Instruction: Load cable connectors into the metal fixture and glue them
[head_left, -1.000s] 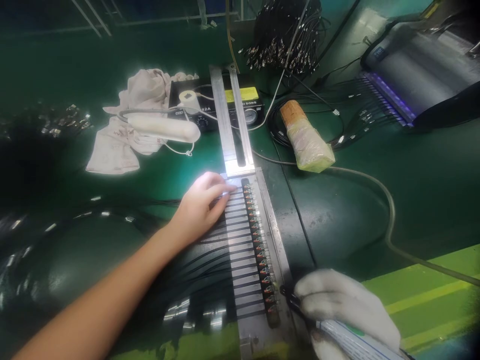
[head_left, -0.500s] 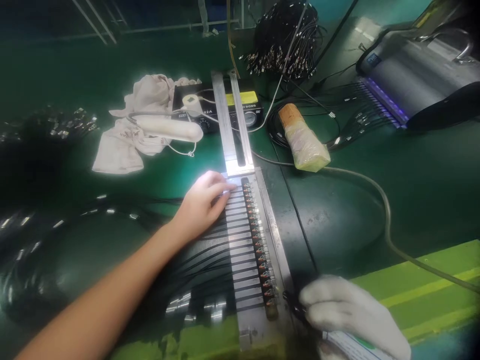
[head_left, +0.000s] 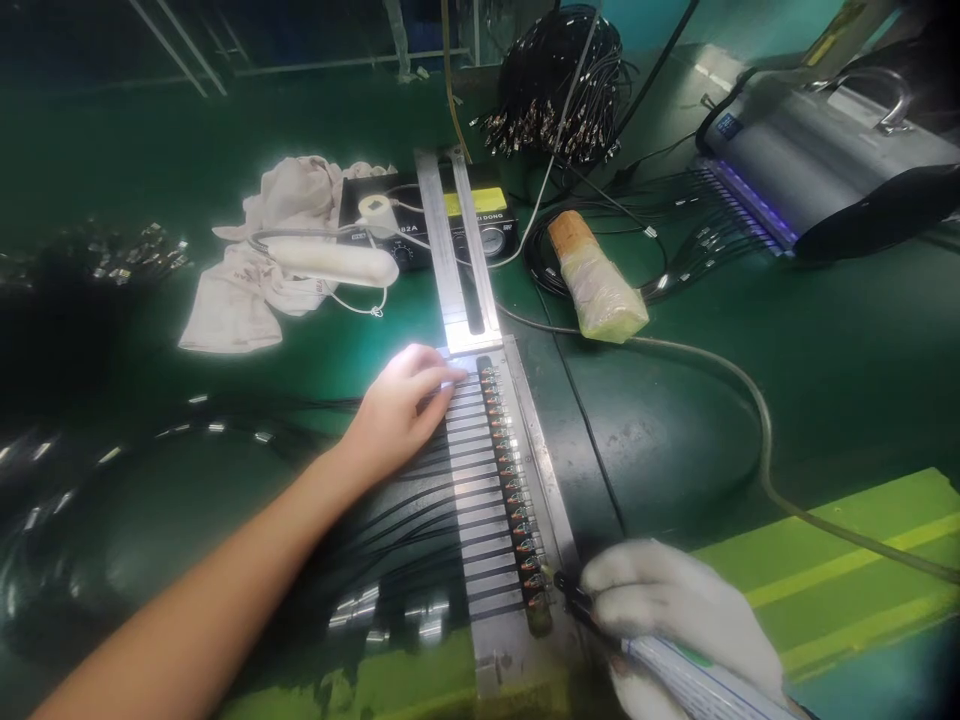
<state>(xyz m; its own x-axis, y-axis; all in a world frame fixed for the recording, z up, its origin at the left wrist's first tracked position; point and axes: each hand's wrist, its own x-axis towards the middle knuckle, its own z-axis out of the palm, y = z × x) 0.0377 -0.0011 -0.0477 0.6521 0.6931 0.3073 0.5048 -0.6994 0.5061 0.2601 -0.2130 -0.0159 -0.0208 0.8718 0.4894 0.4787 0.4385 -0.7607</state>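
A metal fixture (head_left: 491, 650) holds a row of black cables across its slots, their small metal-and-orange ends (head_left: 517, 497) lined up over a dark channel. My bare left hand (head_left: 409, 400) rests at its far end, fingers stretched over the uppermost cables. Forefinger and thumb are apart, and the other fingertips are partly hidden. My right hand (head_left: 675, 600), in a white glove, is closed around a labelled dispensing syringe (head_left: 694, 675) with a black front end. Its tip points left, beside the cable ends at the fixture's near end.
Behind the fixture, a metal slide (head_left: 439, 250) crosses a black control box (head_left: 405, 245). A lit white lamp (head_left: 330, 260) lies on cloth gloves (head_left: 232, 310). To the right are a wrapped block (head_left: 600, 285), a grey hose (head_left: 761, 410) and a purple-lit machine (head_left: 840, 170). Cable bundles (head_left: 555, 90) lie around.
My right hand has brought the syringe tip slightly left and up, closer to the near cable ends. My left hand stays in place on the fixture. The view has shifted a little.
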